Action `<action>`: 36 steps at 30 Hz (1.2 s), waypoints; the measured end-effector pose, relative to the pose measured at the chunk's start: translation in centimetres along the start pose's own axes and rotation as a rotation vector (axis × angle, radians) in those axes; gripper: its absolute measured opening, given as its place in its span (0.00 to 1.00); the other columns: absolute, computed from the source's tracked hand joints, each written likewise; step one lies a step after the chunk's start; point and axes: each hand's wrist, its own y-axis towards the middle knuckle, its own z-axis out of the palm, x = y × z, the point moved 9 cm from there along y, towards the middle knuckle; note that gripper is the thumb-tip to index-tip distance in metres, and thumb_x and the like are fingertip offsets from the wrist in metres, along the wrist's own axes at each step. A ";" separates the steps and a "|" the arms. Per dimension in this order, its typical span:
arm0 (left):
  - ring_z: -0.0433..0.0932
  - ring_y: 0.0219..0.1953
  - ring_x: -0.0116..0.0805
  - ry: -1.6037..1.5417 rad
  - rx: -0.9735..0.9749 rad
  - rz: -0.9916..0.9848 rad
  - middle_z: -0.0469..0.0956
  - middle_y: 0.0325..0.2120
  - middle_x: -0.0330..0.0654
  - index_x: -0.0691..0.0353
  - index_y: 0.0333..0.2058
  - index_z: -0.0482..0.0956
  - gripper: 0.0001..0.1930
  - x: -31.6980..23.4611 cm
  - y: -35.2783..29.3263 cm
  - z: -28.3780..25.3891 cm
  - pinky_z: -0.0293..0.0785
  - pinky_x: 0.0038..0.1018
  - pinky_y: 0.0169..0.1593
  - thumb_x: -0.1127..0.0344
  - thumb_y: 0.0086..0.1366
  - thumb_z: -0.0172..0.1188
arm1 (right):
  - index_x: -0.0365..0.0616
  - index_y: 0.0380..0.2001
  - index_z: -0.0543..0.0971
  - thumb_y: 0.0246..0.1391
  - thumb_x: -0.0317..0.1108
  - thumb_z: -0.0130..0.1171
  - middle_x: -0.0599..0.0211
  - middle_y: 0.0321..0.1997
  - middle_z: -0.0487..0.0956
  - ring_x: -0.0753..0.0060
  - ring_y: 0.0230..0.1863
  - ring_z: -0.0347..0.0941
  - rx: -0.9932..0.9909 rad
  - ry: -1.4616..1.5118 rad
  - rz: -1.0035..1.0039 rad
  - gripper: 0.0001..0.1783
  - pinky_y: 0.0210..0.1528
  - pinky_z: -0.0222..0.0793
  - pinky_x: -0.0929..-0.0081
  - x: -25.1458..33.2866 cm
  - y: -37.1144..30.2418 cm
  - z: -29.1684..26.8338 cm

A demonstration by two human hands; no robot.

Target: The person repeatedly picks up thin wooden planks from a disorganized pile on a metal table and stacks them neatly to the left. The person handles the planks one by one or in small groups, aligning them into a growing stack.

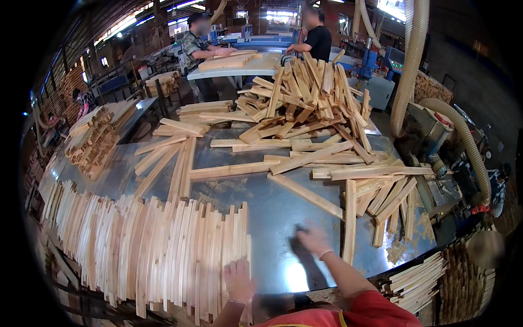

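Observation:
A long row of narrow wooden strips (163,250), packed side by side, fills the left front of the metal table (272,218). My left hand (238,280) lies against the right end of that row, its fingers stretched over the last strips. Over bare metal to the right reaches my right hand (315,240), blurred by motion; a dark patch beside its fingers may be shadow, and I cannot tell what it holds. Closest to this hand is an upright-lying wooden strip (348,223), with a slanting wooden strip (306,196) just beyond.
A tall jumbled heap of wooden strips (310,92) covers the far middle. Stacked strips (95,136) stand at the far left. Two people (197,49) work at a pale table (234,71) beyond. A ribbed hose (406,82) and machinery (436,141) border the right side.

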 end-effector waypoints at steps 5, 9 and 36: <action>0.68 0.59 0.47 -0.071 -0.065 0.047 0.73 0.54 0.45 0.65 0.64 0.73 0.36 -1.8 1.1 -3.1 0.59 0.47 0.68 0.50 0.62 0.65 | 0.48 0.77 0.63 0.53 0.46 0.70 0.44 0.59 0.80 0.38 0.59 0.77 -0.331 -0.298 0.518 0.50 0.63 0.75 0.48 -18.2 -4.2 -7.2; 0.69 0.59 0.48 0.020 -0.088 0.014 0.74 0.53 0.44 0.64 0.62 0.75 0.34 -1.8 1.0 -3.5 0.60 0.48 0.68 0.52 0.61 0.66 | 0.47 0.80 0.58 0.53 0.34 0.70 0.52 0.50 0.82 0.51 0.46 0.83 -0.454 0.424 0.346 0.53 0.54 0.81 0.56 -17.5 -7.1 -2.9; 0.74 0.55 0.53 -0.068 -0.085 0.009 0.76 0.51 0.47 0.57 0.50 0.81 0.22 -3.1 4.6 -2.6 0.67 0.56 0.63 0.63 0.53 0.64 | 0.54 0.78 0.64 0.46 0.48 0.73 0.56 0.82 0.64 0.47 0.81 0.59 0.187 -0.701 -0.271 0.55 0.79 0.59 0.50 -5.9 29.0 -4.6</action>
